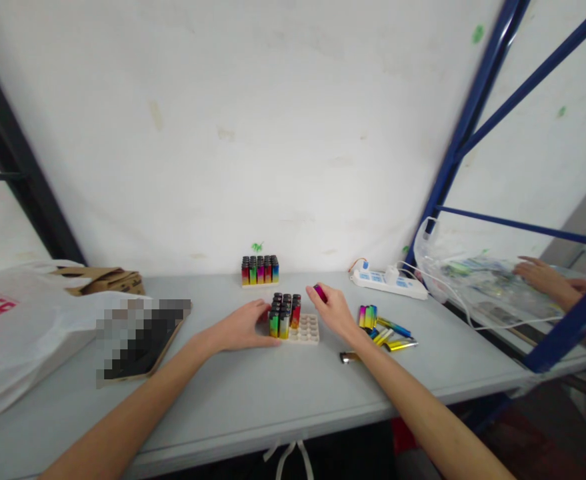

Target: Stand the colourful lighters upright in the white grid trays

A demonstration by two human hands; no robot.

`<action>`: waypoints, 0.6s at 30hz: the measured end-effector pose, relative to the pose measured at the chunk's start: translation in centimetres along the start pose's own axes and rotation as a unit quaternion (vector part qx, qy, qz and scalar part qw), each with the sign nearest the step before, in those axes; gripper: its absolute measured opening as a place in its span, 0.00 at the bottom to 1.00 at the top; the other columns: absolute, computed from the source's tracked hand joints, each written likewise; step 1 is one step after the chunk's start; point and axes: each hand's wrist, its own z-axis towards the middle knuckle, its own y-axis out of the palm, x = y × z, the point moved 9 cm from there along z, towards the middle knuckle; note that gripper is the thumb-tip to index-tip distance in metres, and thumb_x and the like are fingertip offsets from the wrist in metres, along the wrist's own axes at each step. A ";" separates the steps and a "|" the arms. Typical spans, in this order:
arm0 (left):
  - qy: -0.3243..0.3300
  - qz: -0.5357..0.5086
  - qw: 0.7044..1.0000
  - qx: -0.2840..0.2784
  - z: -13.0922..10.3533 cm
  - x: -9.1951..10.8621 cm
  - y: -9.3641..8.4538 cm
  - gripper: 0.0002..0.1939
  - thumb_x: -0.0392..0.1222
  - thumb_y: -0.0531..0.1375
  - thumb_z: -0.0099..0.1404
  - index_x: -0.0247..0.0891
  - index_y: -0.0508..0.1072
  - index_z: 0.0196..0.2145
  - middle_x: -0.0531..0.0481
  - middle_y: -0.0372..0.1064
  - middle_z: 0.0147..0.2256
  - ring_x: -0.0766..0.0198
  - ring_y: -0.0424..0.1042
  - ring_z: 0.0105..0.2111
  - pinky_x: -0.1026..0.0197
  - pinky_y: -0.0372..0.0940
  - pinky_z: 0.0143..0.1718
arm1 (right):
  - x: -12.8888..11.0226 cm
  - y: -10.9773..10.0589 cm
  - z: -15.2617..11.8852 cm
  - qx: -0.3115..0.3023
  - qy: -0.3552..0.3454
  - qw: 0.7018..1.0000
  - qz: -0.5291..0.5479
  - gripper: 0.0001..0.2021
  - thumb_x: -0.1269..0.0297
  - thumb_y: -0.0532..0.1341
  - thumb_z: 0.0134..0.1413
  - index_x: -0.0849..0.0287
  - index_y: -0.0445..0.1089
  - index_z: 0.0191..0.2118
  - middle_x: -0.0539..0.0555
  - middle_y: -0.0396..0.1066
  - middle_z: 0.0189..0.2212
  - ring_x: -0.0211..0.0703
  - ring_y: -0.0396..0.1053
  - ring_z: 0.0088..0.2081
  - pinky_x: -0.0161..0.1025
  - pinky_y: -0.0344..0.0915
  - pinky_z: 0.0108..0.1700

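A pale tray with round holes [311,329] lies on the table, its left part filled with upright lighters [284,320] in green, silver and red with black tops. My left hand [245,327] curls round the tray's left end, thumb along the front and fingers behind, gripping it. Above the tray's right side, my right hand [333,308] is closed on a purple lighter [319,292]; its lower end is hidden by the fingers. Several loose metallic lighters [393,328] lie right of my right hand, partly behind my forearm.
A second tray of upright lighters [260,271] stands by the wall. Farther right are a white power strip [390,283] and a blue rack post [447,160]. A plastic bag [17,333] and a dark, partly pixelated flat object [147,347] lie left. Another person's hand [543,277] shows beyond the rack.
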 end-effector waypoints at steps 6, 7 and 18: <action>-0.003 0.000 1.000 -0.008 0.0 0.4 -0.1 0.31 0.67 0.65 0.53 0.37 0.73 0.42 0.43 0.72 0.40 0.50 0.71 0.40 0.53 0.67 0.43 | -1.8 -0.8 -0.1 -0.083 -0.074 0.993 -0.041 0.17 0.53 0.45 0.71 0.57 0.65 0.38 0.50 0.67 0.27 0.40 0.65 0.30 0.36 0.59 0.36; -0.004 0.001 1.000 -0.007 0.0 0.5 -0.1 0.31 0.67 0.65 0.53 0.37 0.73 0.41 0.43 0.72 0.41 0.50 0.71 0.40 0.53 0.67 0.43 | -2.4 -1.0 -0.2 -0.090 -0.097 0.989 -0.060 0.17 0.54 0.46 0.72 0.57 0.65 0.37 0.52 0.68 0.30 0.41 0.66 0.32 0.37 0.59 0.38; 0.005 -0.007 1.000 -0.004 -0.1 0.6 -0.2 0.33 0.67 0.65 0.53 0.37 0.73 0.45 0.43 0.73 0.43 0.49 0.72 0.42 0.53 0.67 0.45 | -3.1 1.1 -1.9 -0.220 -0.076 0.971 -0.049 0.22 0.48 0.52 0.68 0.59 0.69 0.31 0.49 0.71 0.21 0.38 0.66 0.24 0.34 0.57 0.30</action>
